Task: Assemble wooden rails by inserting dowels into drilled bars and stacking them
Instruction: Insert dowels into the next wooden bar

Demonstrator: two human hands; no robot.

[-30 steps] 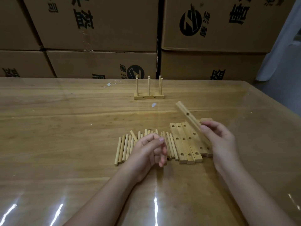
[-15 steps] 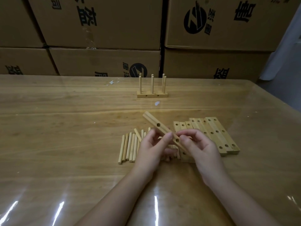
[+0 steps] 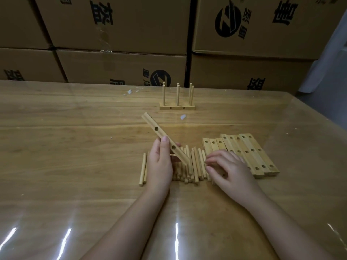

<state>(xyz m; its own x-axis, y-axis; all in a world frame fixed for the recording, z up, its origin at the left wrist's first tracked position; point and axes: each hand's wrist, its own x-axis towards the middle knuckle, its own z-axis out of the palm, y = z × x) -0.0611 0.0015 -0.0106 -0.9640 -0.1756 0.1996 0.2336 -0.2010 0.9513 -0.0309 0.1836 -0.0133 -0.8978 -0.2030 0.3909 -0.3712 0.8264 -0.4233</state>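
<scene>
Holding a drilled bar [image 3: 159, 132] tilted at frame centre, I have my left grip [image 3: 161, 162] clamped round it above the loose dowels [image 3: 196, 166]. My right grip [image 3: 231, 169] curls over them; whether it pinches one I cannot tell. Upper centre, a base bar [image 3: 177, 108] carries upright pegs [image 3: 177, 94] in its holes.
</scene>
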